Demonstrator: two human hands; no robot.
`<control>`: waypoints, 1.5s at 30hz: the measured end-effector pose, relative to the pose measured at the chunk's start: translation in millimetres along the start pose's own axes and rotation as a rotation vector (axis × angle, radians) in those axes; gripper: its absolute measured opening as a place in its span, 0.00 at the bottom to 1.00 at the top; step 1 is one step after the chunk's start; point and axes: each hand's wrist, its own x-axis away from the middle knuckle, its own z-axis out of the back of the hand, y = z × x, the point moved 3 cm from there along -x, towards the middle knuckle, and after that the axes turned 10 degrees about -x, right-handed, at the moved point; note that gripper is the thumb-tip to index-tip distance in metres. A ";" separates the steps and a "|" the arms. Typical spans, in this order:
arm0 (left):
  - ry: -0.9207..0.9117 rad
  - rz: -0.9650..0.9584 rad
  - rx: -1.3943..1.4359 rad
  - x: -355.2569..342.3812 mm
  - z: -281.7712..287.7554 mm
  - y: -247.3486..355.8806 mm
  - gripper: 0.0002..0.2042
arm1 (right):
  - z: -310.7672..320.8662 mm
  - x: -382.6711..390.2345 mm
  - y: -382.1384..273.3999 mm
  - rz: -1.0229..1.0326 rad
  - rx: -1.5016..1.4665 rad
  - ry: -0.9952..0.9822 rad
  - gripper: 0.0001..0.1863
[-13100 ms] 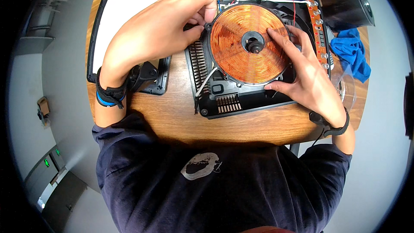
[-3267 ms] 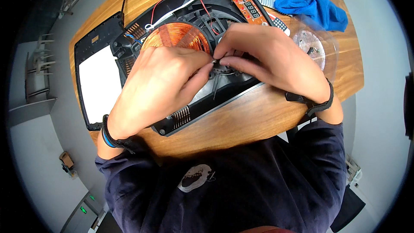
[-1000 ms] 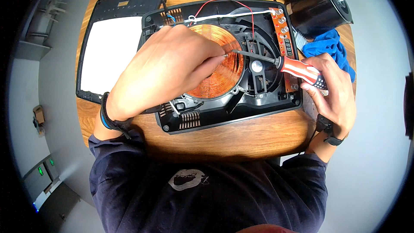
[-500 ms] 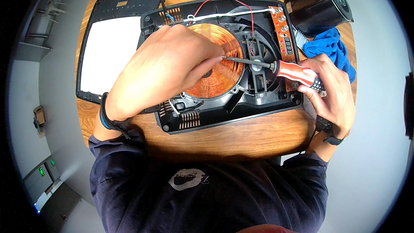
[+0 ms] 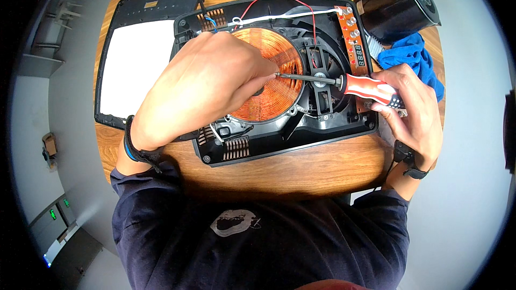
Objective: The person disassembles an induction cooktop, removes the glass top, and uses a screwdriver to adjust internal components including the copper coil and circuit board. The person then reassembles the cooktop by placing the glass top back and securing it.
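Note:
My left hand (image 5: 199, 86) hovers over the copper coil (image 5: 279, 96), pinching a tiny metal piece (image 5: 277, 74), perhaps a screw, between thumb and index finger. My right hand (image 5: 408, 107) grips the red, white and dark handle of a screwdriver (image 5: 368, 88); its shaft runs leftward across the coil and its tip meets that piece at my left fingertips. The coil sits inside an opened black appliance housing (image 5: 290, 139), beside a dark fan under a bracket (image 5: 324, 104). An orange circuit board (image 5: 352, 37) with a display lines the housing's right side. My left hand hides part of the coil.
A black panel with a white sheet (image 5: 131, 70) lies at the left of the wooden table (image 5: 285, 169). A black kettle (image 5: 398, 11) stands at back right, a crumpled blue cloth (image 5: 408, 53) below it. Black cables cross the back edge.
Since the 3.3-second-old frame my right hand has taken up the screwdriver. Over the last second its tip moved down and left to meet the piece in my left fingers.

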 end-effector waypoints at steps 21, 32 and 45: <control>-0.033 -0.003 0.002 -0.9 -0.5 -0.6 0.08 | -2.0 -0.5 0.6 -0.001 0.008 0.006 0.24; -0.034 0.004 0.002 0.4 -2.0 -0.8 0.08 | -3.5 -1.7 0.6 -0.016 0.002 -0.001 0.25; -0.101 -0.053 -0.041 6.8 1.7 -0.7 0.24 | 14.7 18.5 -4.4 -0.111 -0.026 0.011 0.22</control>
